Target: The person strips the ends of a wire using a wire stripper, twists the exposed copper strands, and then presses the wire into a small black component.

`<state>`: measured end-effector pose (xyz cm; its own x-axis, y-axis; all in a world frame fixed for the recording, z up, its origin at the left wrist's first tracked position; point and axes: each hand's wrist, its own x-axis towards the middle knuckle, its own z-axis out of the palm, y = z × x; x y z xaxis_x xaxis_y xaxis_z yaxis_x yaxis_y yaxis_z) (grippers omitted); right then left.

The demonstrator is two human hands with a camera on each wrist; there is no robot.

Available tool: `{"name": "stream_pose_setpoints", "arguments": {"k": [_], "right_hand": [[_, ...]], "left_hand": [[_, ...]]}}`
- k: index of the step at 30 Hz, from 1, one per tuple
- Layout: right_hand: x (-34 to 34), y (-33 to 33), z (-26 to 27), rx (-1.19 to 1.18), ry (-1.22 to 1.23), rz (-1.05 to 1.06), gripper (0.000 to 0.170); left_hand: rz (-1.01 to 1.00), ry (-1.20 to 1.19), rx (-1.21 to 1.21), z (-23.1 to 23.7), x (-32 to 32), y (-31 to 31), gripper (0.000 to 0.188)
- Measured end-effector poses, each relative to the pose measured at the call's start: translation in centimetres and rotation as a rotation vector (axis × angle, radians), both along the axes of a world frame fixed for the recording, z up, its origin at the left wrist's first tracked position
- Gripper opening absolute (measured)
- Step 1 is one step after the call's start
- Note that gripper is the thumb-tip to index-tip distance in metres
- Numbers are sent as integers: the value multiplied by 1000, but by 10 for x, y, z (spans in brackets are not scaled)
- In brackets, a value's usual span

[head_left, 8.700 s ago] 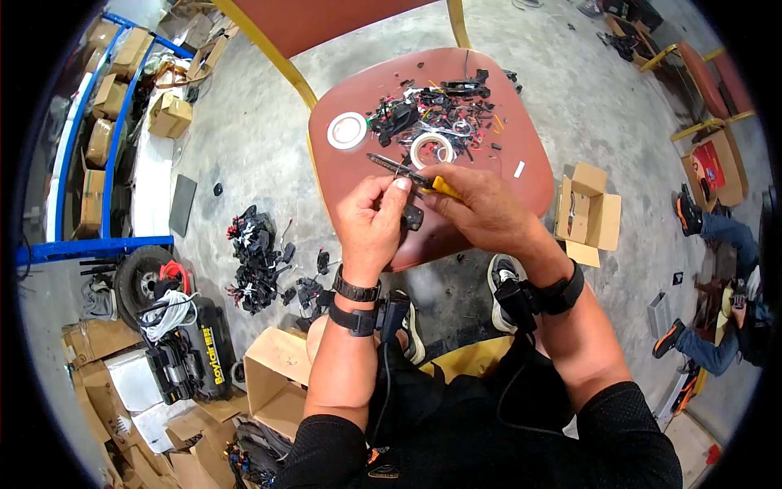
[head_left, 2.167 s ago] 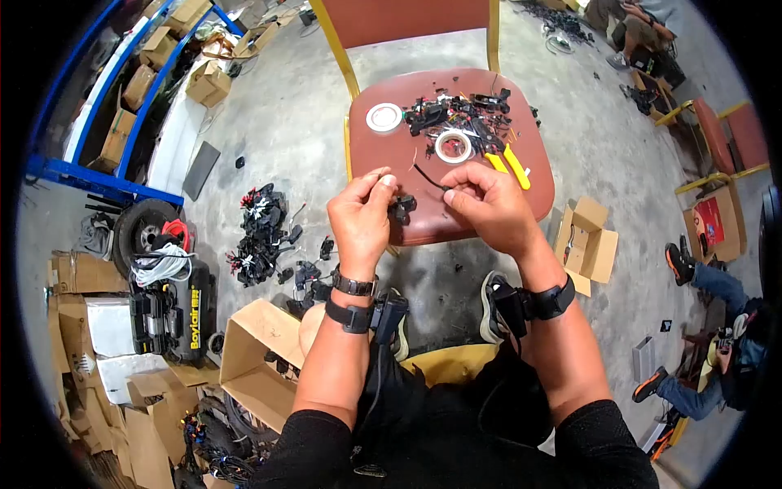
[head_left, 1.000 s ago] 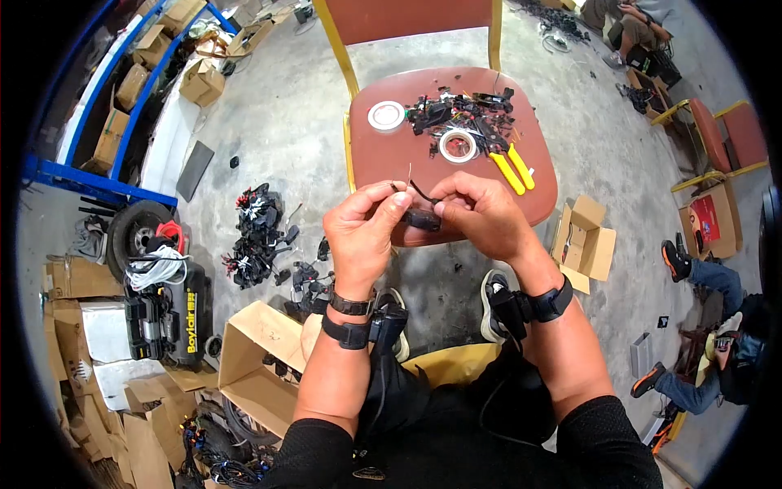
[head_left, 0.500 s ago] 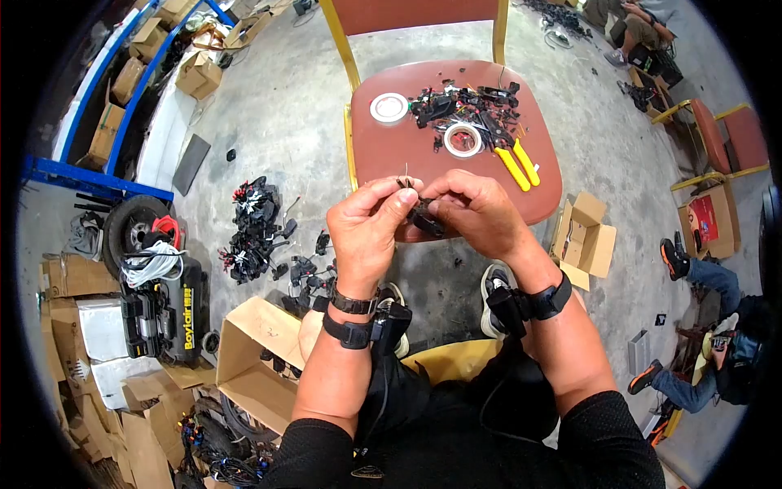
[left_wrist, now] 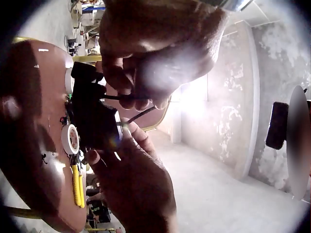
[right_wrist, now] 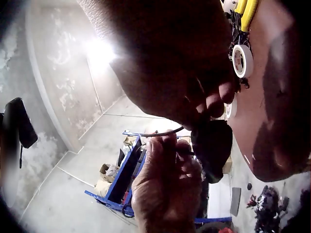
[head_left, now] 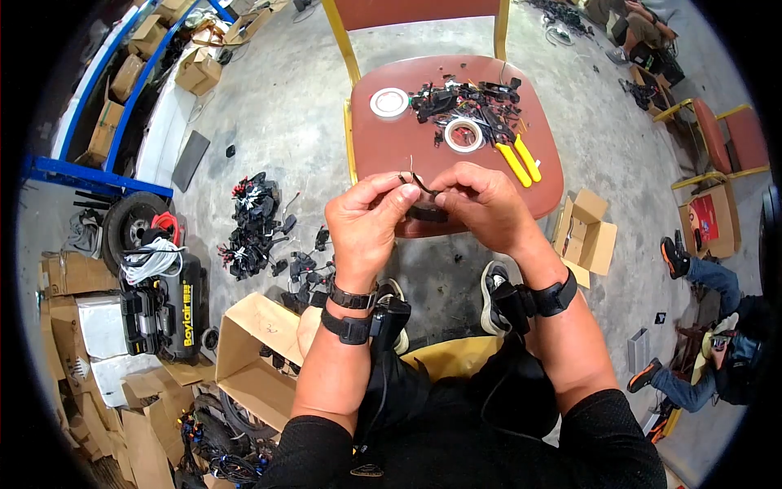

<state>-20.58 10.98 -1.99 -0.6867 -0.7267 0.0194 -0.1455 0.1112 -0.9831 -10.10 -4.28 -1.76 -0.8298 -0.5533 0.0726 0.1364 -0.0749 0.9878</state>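
My left hand (head_left: pixel 362 224) pinches a thin black cable between thumb and fingertips, and a fine bare wire strand (head_left: pixel 411 162) sticks up there. Close beside it, my right hand (head_left: pixel 489 208) pinches another black cable length (left_wrist: pixel 142 114), its end reaching to the left fingertips. Below the fingers, over the front of the chair seat, is a small black plastic part (head_left: pixel 428 213); it shows as a dark block (right_wrist: pixel 211 145) in the right wrist view. Yellow-handled pliers (head_left: pixel 517 159) lie on the seat, jaws toward the pile.
The red seat (head_left: pixel 375 155) also carries two tape rolls (head_left: pixel 463 135) and a heap of black parts and wire scraps (head_left: pixel 464 102). Black parts (head_left: pixel 252 220) lie on the floor at left. Open cardboard boxes stand right (head_left: pixel 586 236) and lower left (head_left: pixel 261 342).
The pliers, in my right hand earlier, now lie on the seat. My right hand has come leftward to my left hand, bringing the cable end to the left fingertips.
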Motion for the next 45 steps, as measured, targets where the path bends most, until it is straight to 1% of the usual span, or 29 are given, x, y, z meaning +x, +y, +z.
{"name": "stream_pose_setpoints", "arguments": {"k": [4,7,10,13,16,19,22,25,31,34,37,43,45], "right_hand": [[0,3,-2,-9,134,0,10],[0,7,4,-18,-32,-2,10],[-1,8,-3,-22,-38,1,9],[3,8,0,-80,-72,30,8],[3,6,2,-81,-21,23,8],[3,5,4,-103,-28,22,11],[2,5,-3,-79,119,27,11],[3,3,-2,-120,90,15,10],[1,4,-5,-78,220,11,13],[0,4,-8,-107,222,4,15],[-1,5,-8,-83,223,11,14],[-1,4,-14,-147,159,11,12],[-1,7,-9,-50,192,34,12]], "left_hand": [[2,18,21,-1,0,1,13],[-20,38,52,-2,1,-1,13],[-12,22,1,-2,1,-2,12],[-11,40,-15,-3,0,0,14],[-14,19,-26,-4,0,0,14],[-20,15,5,-1,0,0,13],[-20,16,-11,-3,0,0,13],[-23,4,8,-1,0,1,13],[-51,-22,-26,-3,1,-1,15],[-59,-22,26,0,0,0,11],[-87,-34,91,0,0,0,12],[-180,-36,87,-2,1,-1,14],[-187,-48,86,-2,1,0,13]]}}
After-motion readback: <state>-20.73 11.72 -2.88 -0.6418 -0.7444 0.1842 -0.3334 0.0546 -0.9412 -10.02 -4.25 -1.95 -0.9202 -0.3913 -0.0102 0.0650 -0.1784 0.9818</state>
